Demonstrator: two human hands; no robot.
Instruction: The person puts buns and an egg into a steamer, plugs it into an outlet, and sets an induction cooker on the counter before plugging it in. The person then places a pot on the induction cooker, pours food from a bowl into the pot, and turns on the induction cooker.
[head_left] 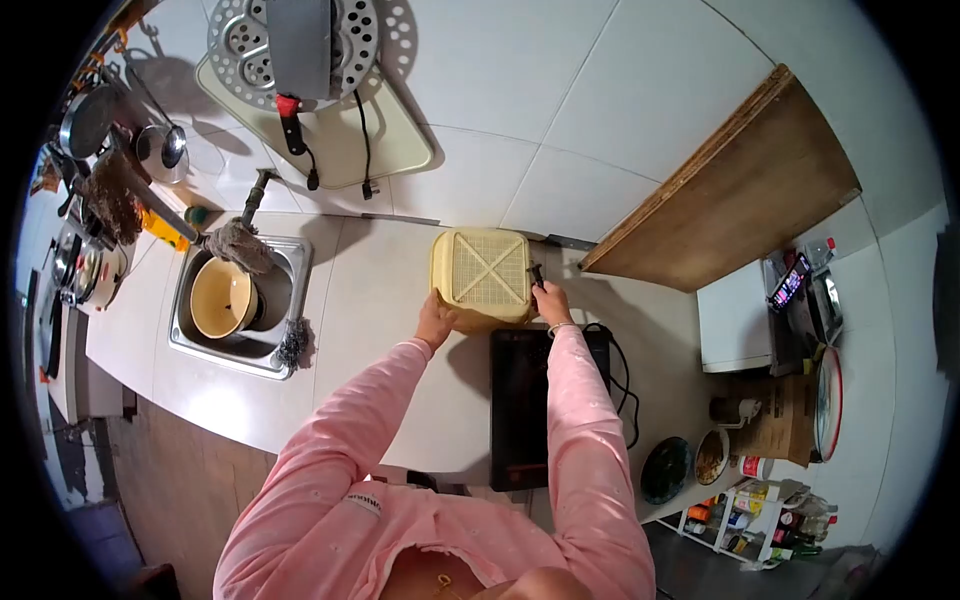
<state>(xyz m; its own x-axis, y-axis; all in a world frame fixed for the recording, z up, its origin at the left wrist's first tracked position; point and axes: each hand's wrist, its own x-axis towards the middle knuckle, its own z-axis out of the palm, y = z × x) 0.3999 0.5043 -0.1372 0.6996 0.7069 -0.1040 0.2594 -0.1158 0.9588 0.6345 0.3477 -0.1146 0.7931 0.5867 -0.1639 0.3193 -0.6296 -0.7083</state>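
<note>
A yellow plastic basket stands upside down against the back wall, its mesh bottom facing up. My left hand grips its lower left side. My right hand, at the basket's right side, has its fingers closed round a small black object whose kind I cannot make out. Below the right hand lies a flat black induction cooktop, partly covered by my right forearm. A black cable loops beside the cooktop.
To the left is a steel sink with a cream bowl and a scouring pad. A wooden board leans at the back right. A white box, bowls and a bottle rack stand right.
</note>
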